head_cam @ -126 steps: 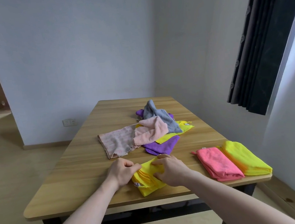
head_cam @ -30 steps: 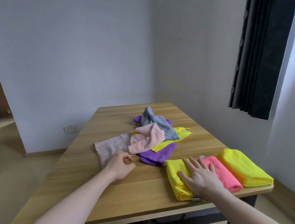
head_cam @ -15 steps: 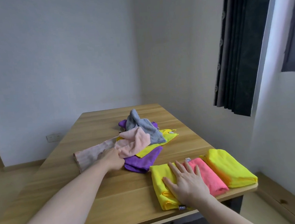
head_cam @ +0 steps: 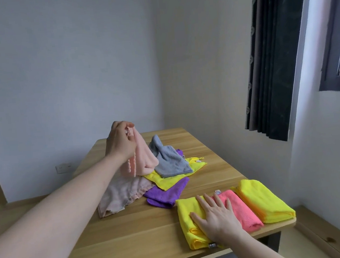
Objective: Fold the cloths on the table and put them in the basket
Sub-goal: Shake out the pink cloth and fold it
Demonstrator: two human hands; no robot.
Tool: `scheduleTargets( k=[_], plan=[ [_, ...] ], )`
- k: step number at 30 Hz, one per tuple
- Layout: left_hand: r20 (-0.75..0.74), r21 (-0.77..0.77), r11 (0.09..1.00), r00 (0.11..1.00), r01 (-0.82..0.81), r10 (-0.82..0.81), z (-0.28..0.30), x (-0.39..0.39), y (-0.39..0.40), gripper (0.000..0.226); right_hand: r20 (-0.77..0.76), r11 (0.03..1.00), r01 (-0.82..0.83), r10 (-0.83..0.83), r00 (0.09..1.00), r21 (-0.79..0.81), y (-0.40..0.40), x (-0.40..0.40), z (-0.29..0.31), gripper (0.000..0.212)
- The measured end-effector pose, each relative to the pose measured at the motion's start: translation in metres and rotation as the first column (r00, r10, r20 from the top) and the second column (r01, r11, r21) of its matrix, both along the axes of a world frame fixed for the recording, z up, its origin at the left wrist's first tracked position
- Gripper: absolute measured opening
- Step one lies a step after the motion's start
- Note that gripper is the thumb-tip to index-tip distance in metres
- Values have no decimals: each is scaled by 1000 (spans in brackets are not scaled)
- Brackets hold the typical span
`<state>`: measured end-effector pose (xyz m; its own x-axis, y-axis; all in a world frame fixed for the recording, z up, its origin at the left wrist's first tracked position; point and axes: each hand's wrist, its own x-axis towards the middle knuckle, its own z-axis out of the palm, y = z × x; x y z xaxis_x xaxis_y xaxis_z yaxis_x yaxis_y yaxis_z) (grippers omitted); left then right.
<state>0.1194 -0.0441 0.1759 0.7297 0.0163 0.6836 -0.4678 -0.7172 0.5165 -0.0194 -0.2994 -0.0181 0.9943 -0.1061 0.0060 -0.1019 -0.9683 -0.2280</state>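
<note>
My left hand (head_cam: 122, 142) pinches a corner of the pale pink cloth (head_cam: 145, 158) and holds it lifted above the pile in the middle of the wooden table (head_cam: 133, 235). Under it lie a beige-pink cloth (head_cam: 122, 191), a grey cloth (head_cam: 169, 162), an unfolded yellow cloth (head_cam: 163, 177) and a purple cloth (head_cam: 167, 192). My right hand (head_cam: 216, 217) rests flat, fingers straight, on a folded yellow cloth (head_cam: 186, 220) near the front edge. Beside it lie a folded pink cloth (head_cam: 241, 209) and a folded yellow-green cloth (head_cam: 263, 201). No basket is in view.
The table's right corner (head_cam: 292, 221) ends just past the folded cloths. A dark curtain (head_cam: 276, 57) hangs at the right by a window. White walls stand behind the table, with a socket (head_cam: 62, 168) low on the left.
My left hand has taken a corner of the pale pink cloth and raised it off the pile. My right hand has stayed flat on the folded yellow cloth. The view turned slightly right.
</note>
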Motion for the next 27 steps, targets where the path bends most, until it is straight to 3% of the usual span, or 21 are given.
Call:
scheduleTargets(
  k=[5,9,14,17,21,27],
  plan=[
    [-25,82,993,997,80,-78,42,-15,11,27,-94,987,47,-32,995,153,-4,3,26,93],
    [-11,138,978,988,155,-155,66,-37,19,23,116,985,-1,-20,993,171,7,0,66,75],
    [-5,158,962,974,223,-225,79,-68,22,22,369,896,-247,102,924,370,54,-24,135,64],
    [-18,181,953,970,242,-242,84,-89,23,19,459,844,-363,161,874,395,83,-49,169,55],
    [-45,191,952,970,241,-237,91,-109,22,13,489,821,-439,232,841,364,108,-72,191,69],
    [-70,204,951,973,231,-222,103,-129,20,8,436,838,-417,247,865,352,125,-89,221,69]
  ],
)
